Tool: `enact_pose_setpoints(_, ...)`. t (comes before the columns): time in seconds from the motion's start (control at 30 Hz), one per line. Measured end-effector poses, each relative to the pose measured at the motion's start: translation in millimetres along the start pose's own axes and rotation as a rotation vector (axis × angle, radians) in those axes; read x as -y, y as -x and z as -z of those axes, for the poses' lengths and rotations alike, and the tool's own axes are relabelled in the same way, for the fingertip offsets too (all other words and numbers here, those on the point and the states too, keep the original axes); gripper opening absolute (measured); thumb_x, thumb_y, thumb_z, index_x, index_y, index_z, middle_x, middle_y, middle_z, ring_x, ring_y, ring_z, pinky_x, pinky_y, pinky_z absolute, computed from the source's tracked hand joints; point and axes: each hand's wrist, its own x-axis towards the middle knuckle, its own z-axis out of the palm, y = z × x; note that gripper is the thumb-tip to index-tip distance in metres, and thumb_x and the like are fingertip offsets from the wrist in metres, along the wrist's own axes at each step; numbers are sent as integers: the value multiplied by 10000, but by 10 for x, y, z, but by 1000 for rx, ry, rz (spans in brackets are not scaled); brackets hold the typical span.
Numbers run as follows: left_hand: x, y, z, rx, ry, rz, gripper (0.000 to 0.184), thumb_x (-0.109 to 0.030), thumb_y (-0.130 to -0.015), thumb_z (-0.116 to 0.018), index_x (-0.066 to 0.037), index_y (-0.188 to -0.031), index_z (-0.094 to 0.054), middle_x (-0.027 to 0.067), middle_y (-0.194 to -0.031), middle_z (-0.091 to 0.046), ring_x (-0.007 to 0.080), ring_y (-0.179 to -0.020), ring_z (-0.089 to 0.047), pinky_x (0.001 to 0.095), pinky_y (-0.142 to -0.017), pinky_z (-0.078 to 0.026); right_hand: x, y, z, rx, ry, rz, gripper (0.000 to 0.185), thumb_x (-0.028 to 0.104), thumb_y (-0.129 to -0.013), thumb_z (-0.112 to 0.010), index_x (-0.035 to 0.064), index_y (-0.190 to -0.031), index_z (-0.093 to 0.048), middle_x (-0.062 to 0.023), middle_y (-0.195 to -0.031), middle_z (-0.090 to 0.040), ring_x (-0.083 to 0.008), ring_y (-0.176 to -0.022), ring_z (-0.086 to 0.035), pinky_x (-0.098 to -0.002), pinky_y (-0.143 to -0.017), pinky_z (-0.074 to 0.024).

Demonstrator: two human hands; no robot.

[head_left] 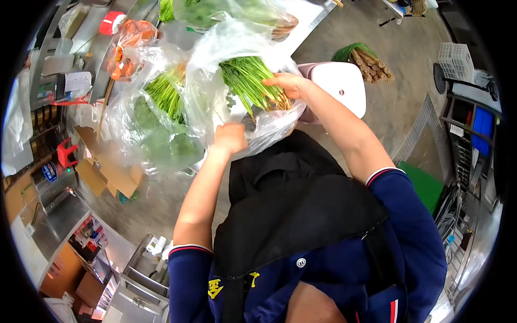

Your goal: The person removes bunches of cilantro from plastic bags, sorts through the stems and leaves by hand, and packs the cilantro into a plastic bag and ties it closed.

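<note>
A bunch of thin-stemmed greens (247, 81) with brownish root ends lies in the mouth of a clear plastic bag (200, 70). My right hand (290, 86) grips the bunch by its right side, near the roots, thumb and fingertips against the stems. My left hand (230, 138) is closed in a fist on the near edge of the plastic bag. Just left of it sits another clear bag (156, 145) with more greens (166, 97) inside. The leaf ends of the held bunch are partly hidden by plastic.
Carrots in a plastic bag (123, 67) and more bagged greens (215, 13) lie on the metal counter. A pale pink bin with a white lid (339, 86) stands right of my hand. Bundled brown roots (371, 65) lie on the floor. An open cardboard box (99, 175) is at the left.
</note>
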Motion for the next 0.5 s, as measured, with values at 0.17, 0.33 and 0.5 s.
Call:
enact_pose_setpoints(0.17, -9, -212, 117, 52, 735, -24, 535, -108, -654, -532, 46, -1161, -462, 197, -1151, -505, 291, -1088, -471, 304, -922, -359, -24, 31, 6, 10, -12, 39, 425, 188, -836, -533, 35, -1207, -395, -119, -1115, -523, -235, -999, -530, -375, -858, -431)
enact_pose_setpoints(0.33, -211, -352, 89, -146, 1267, 282, 570, -47, -680, -488, 63, -1224, -360, 203, -1190, -463, 270, -1117, -435, 301, -938, -330, 19, 136, -199, -206, 46, 11, 361, 194, -851, -480, 13, -1159, -434, -132, -1085, -541, -236, -949, -551, -378, -810, -457)
enact_pose_setpoints(0.5, -176, -777, -303, -222, 1516, 377, 444, -53, -719, -477, 36, -1151, -429, 124, -974, -543, 205, -840, -516, 315, -774, -403, -109, -46, -109, -108, -56, 10, 342, 208, -859, -448, -1, -1130, -464, -138, -1052, -561, -223, -914, -566, -363, -784, -469)
